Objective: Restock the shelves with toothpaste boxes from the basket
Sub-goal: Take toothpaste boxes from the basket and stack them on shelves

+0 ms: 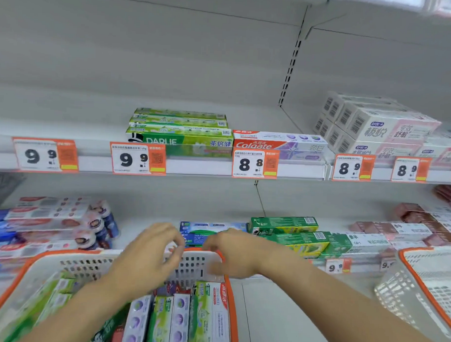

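White store shelves [199, 167] with orange price tags [138, 158] rise beyond my hands. My left hand [150, 255] and right hand [231, 253], fingers curled, grip the far rim of the basket [198, 265] of toothpaste boxes [178, 320].

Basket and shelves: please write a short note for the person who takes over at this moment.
Left hand and right hand: both at the far rim of the basket, fingers curled; whether they grip it is blurred.
Basket: holds many toothpaste boxes.
Done: upper shelf has green Darlie boxes and one Colgate box.
Left: shelve the basket's boxes.
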{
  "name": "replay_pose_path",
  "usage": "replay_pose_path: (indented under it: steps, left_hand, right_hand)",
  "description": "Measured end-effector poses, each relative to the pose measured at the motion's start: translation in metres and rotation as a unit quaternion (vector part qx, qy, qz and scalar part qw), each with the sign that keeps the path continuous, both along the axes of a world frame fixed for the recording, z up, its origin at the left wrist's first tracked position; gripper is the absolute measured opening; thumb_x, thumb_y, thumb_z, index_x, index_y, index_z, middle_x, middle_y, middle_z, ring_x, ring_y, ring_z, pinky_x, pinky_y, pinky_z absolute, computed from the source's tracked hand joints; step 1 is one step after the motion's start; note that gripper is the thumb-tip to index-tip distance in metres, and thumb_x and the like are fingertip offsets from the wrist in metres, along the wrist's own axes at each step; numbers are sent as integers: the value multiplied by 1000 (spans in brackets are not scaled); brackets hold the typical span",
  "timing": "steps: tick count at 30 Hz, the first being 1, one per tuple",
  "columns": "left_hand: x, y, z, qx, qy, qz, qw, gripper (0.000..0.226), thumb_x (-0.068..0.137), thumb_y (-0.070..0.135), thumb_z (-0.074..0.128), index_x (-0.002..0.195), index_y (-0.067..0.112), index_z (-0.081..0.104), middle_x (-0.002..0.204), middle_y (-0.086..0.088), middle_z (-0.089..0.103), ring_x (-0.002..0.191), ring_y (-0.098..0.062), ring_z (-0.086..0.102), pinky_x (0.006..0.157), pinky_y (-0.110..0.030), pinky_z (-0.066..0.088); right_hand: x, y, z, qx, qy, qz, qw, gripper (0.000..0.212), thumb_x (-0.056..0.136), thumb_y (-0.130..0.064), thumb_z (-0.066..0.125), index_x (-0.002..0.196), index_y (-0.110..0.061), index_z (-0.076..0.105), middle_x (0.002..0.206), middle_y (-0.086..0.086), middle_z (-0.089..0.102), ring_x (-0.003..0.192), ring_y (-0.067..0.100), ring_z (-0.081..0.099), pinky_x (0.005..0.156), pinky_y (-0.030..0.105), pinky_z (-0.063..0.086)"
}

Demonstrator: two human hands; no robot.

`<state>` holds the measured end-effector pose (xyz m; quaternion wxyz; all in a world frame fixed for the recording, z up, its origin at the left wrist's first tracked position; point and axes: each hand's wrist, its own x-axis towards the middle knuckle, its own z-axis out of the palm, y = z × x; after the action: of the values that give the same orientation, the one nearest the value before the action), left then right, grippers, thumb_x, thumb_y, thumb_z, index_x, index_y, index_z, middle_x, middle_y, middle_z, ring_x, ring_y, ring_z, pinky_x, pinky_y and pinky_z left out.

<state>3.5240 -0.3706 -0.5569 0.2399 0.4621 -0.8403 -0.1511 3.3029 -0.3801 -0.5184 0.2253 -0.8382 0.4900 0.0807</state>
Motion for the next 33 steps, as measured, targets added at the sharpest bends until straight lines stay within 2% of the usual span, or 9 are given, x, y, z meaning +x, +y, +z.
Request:
replay_pose_path:
  steps: [3,5,12,19,21,24,26,30,33]
  left_hand:
    - [36,36,-61,160,-106,-21,981,11,93,41,55,102,45,50,115,22,53,112,6,42,100,-22,38]
    - [51,55,-83,224,-158,-21,962,38,90,49,57,125,43,45,136,18,40,130,-3,34,109,-24,32]
    - [72,92,-98,279,-110,38,953,92,86,47,71,156,31,14,165,4,-4,152,-18,3,119,-35,23]
    - [57,114,-94,291,-66,159,941,83,87,38,71,152,25,21,142,-1,32,123,-24,51,102,-45,36]
    - [58,112,-97,333,-21,195,922,84,82,33,75,148,21,26,132,-2,51,121,-23,52,96,-40,38]
    - [63,107,-92,379,43,220,898,64,74,23,79,129,16,46,97,3,68,84,-13,64,67,-24,45]
    - [65,101,-84,394,62,222,890,45,73,18,79,113,15,58,85,4,71,73,-9,67,60,-23,52]
    - [74,89,-63,467,186,203,840,31,78,13,81,106,15,68,92,-2,76,79,-14,74,72,-35,62]
    - [78,82,-49,497,338,222,768,27,84,9,76,109,8,66,100,-13,76,89,-26,75,74,-39,62]
  right_hand:
    - [25,15,-22,101,118,38,987,57,94,-43,60,143,-15,48,132,8,57,115,27,56,92,38,48]
    - [44,24,-34,107,114,62,986,58,95,-42,60,142,-11,48,136,10,56,122,29,53,96,37,44]
    - [83,69,-99,138,114,90,980,72,92,-40,64,150,-12,30,134,14,52,119,33,53,95,43,50]
    - [90,71,-123,47,49,-19,997,95,75,-59,75,145,-13,29,132,12,46,120,31,50,96,43,48]
    - [92,67,-124,9,71,-15,997,103,69,-63,77,147,-17,28,138,9,41,127,30,42,105,45,41]
    - [97,57,-120,3,87,7,996,115,65,-66,79,153,-19,21,147,8,37,136,30,35,112,47,31]
    - [101,48,-116,35,57,3,998,119,63,-63,82,154,-20,19,149,9,37,137,31,36,113,47,33]
    - [107,33,-86,145,-80,-69,984,104,69,-38,89,149,-15,28,136,0,53,121,20,54,99,31,45]
    - [103,24,-62,306,-190,-167,918,73,84,-22,79,143,-16,36,122,3,66,106,22,67,94,37,55]
